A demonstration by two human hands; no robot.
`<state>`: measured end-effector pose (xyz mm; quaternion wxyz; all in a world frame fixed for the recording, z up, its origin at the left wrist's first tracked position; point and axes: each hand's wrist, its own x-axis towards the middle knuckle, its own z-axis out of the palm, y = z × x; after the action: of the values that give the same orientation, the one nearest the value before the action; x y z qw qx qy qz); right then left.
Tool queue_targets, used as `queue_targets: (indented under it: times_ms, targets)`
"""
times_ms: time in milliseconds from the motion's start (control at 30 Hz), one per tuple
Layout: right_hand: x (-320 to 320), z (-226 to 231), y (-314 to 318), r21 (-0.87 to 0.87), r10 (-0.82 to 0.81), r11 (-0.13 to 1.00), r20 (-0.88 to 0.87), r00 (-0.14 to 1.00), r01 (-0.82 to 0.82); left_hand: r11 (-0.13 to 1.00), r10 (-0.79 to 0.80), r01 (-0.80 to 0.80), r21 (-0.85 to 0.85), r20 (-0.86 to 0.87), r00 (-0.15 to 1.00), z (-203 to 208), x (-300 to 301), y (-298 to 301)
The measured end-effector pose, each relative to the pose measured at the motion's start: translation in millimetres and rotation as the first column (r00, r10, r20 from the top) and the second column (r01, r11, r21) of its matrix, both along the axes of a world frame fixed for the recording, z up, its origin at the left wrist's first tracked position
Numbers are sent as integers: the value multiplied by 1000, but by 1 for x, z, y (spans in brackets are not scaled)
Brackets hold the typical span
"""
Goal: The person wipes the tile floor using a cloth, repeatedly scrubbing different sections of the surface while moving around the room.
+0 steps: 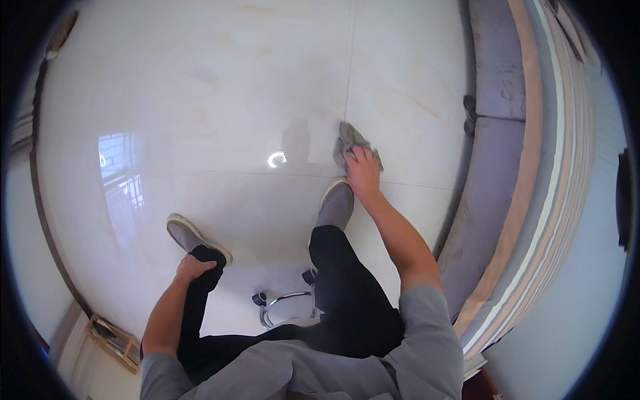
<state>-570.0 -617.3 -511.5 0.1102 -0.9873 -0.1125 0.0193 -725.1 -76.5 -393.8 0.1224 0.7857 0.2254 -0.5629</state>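
On the glossy pale tiled floor [227, 113], a crumpled grey cloth [348, 139] lies under my right hand [363, 172]. The fingers are bent over the cloth and press it down, just ahead of my right shoe [337, 203], near a tile joint. My left hand [195, 267] is on my black-trousered left leg [205, 272], above the left shoe [193, 235]. It looks curled round the leg, though some of its fingers are hidden.
At right stands a low bed or couch with a grey-purple base [490, 153] and a striped cover [567, 167]. A chrome-framed seat base with casters [287, 297] is between my legs. A wooden crate [110, 343] sits at lower left. Dark skirting [50, 227] edges the left wall.
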Motion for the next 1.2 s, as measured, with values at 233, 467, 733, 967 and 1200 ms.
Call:
queue_targets:
  times_ms: [233, 467, 733, 967, 1200]
  targets:
    - [76, -7, 11, -64, -248, 967, -9, 969, 247, 994, -18, 26, 110, -73, 997, -13, -9, 14]
    - [194, -11, 45, 33, -313, 949, 12, 950, 313, 998, -5, 9, 70, -52, 999, -24, -8, 7]
    - [28, -12, 17, 213, 348, 918, -29, 937, -334, 995, 28, -19, 100, -81, 996, -20, -21, 23]
    - [52, -1, -50, 178, -151, 976, 120, 981, 128, 985, 9, 9, 174, -100, 995, -13, -7, 6]
    - [162, -15, 135, 84, -73, 995, 133, 988, 62, 994, -3, 13, 109, -86, 996, -30, -12, 13]
